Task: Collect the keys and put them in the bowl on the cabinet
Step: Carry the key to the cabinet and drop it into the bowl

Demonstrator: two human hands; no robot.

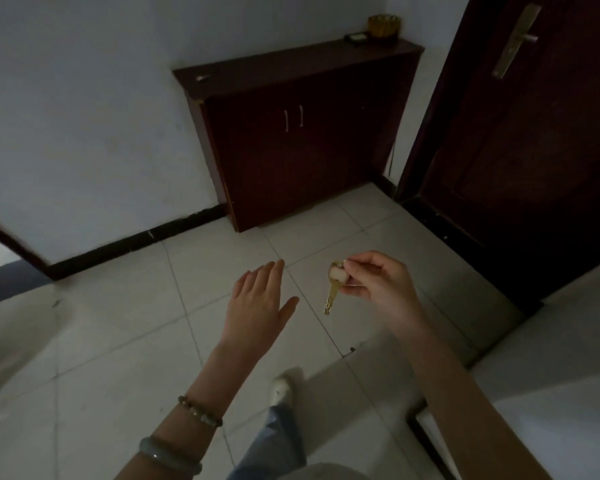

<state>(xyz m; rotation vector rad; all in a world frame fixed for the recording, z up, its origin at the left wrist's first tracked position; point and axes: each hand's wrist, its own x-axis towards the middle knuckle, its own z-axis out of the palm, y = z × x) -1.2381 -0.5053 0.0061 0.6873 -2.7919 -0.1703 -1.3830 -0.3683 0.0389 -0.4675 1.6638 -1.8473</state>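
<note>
My right hand (378,282) pinches a set of brass keys (333,289) by the ring, and one key hangs down below my fingers over the tiled floor. Left of the keys, my left hand (257,306) is held flat with its fingers apart and holds nothing. A dark red cabinet (291,150) stands against the white wall ahead. A yellowish bowl (383,27) sits at the far right end of the cabinet top, well beyond both hands.
A dark wooden door (534,150) with a metal handle (516,39) stands to the right of the cabinet. Beside the bowl lies a small dark flat object (356,38). A small pale scrap (201,77) lies at the cabinet top's left end. My shoe (281,389) is on the floor tiles.
</note>
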